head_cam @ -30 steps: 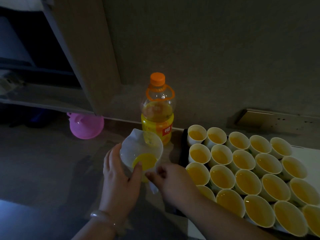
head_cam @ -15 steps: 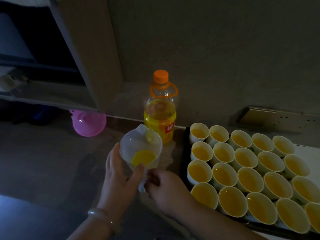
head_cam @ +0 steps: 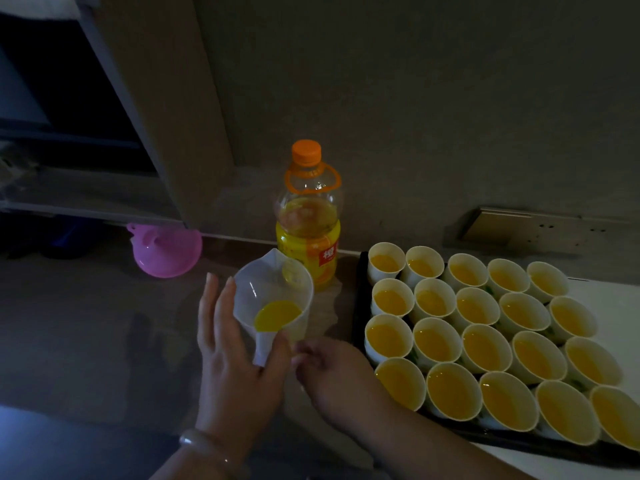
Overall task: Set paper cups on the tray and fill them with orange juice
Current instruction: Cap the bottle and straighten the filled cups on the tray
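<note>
A translucent measuring jug (head_cam: 273,285) with a little orange juice in its bottom stands on the dark counter. My left hand (head_cam: 235,368) wraps it from the left, fingers along its side and thumb on the handle. My right hand (head_cam: 339,372) sits just right of the handle with curled fingers; whether it touches the jug is hidden. Behind the jug stands a capped orange juice bottle (head_cam: 308,237), about half full. At the right, several white paper cups (head_cam: 481,344) filled with juice stand packed in rows on a black tray (head_cam: 356,299).
A pink funnel (head_cam: 166,251) lies on the counter at the back left, under a cabinet post (head_cam: 173,116). A socket panel (head_cam: 519,226) is on the wall behind the tray. The tray rests partly on a white surface (head_cam: 616,299) at the right.
The jug has tipped back from leaning towards me to nearly upright. My right hand has slid off its handle to the right. The view has shifted slightly.
</note>
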A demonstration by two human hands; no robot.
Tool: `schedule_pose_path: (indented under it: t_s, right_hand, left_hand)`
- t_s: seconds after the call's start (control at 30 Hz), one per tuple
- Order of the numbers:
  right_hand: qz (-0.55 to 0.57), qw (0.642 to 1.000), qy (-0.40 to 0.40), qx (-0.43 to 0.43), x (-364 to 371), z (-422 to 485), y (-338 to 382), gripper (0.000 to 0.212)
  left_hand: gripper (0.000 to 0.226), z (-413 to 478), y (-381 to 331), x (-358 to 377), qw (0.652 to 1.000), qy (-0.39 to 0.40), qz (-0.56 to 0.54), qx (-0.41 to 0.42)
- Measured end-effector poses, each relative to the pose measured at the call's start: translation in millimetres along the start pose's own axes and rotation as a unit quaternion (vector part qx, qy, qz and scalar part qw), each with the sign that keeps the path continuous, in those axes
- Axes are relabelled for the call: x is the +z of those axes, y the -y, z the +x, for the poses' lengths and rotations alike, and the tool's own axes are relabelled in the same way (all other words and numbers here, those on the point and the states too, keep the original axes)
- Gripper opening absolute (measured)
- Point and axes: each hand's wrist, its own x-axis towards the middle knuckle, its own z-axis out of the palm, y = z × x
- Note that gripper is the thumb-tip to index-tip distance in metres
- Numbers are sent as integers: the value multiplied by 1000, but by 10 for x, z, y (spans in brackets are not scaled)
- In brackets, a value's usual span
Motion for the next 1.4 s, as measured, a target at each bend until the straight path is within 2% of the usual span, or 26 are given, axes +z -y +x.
schedule_pose_path:
  t_s: [0.13, 0.27, 0.53, 0.83, 1.03, 1.27, 1.4]
  right_hand:
    - [130, 985, -95, 61, -149, -24, -35, 19]
    - [122, 980, -149, 46, -450, -34, -36, 19]
    - [127, 966, -218, 58, -945, 107, -248, 22]
    - [104, 952, -275, 86, -1605, -14, -724, 13]
    - [76, 946, -295, 108, -1956, -149, -952, 13]
    - [54, 923, -349, 150, -2370, -235, -1187, 22]
    - [62, 915, -361, 170, -2605, -283, -1321, 28]
  left_hand:
    - [63, 48, -213, 49, 992, -12, -26, 119]
    - [55, 76, -407, 195, 987, 51, -60, 138]
    - [53, 78, -704, 587, 983, 152, -58, 89]
    - [58, 69, -582, 1123, 957, 284, -5, -66]
    - [61, 156, -468, 1412, 940, 304, 12, -155]
    - [61, 232, -411, 1588, 910, 356, -8, -215]
    - [60, 268, -426, 1651, 908, 356, -5, -223]
